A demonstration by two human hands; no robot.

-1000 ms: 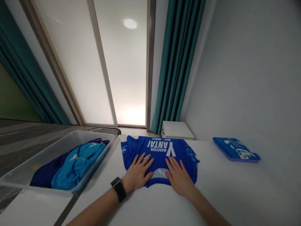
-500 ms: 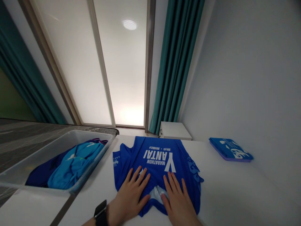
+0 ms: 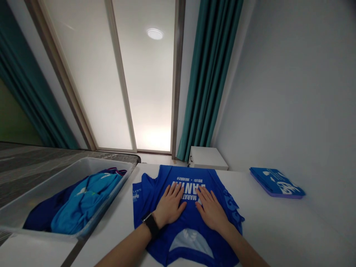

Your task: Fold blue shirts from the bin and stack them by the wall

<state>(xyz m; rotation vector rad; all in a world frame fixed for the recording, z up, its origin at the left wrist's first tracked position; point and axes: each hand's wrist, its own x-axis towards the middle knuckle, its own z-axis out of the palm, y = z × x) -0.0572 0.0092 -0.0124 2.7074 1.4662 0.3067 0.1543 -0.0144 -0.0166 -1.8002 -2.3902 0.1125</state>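
A blue T-shirt (image 3: 191,230) with white lettering lies spread flat on the white table (image 3: 278,230), its neck opening toward me. My left hand (image 3: 170,205), with a dark watch on its wrist, rests flat on the shirt's chest with fingers stretched out. My right hand (image 3: 211,210) lies flat beside it, fingers spread, partly covering the lettering. Neither hand holds anything.
A clear plastic bin (image 3: 41,193) with blue and teal garments (image 3: 80,202) stands at the left. A folded blue garment stack (image 3: 276,182) lies at the right by the wall. A small white cabinet (image 3: 208,162), teal curtains and sliding doors are behind the table.
Both hands have slid away from me, from the collar up onto the shirt's lettering. The shirt now lies nearer to me, with its neck opening uncovered.
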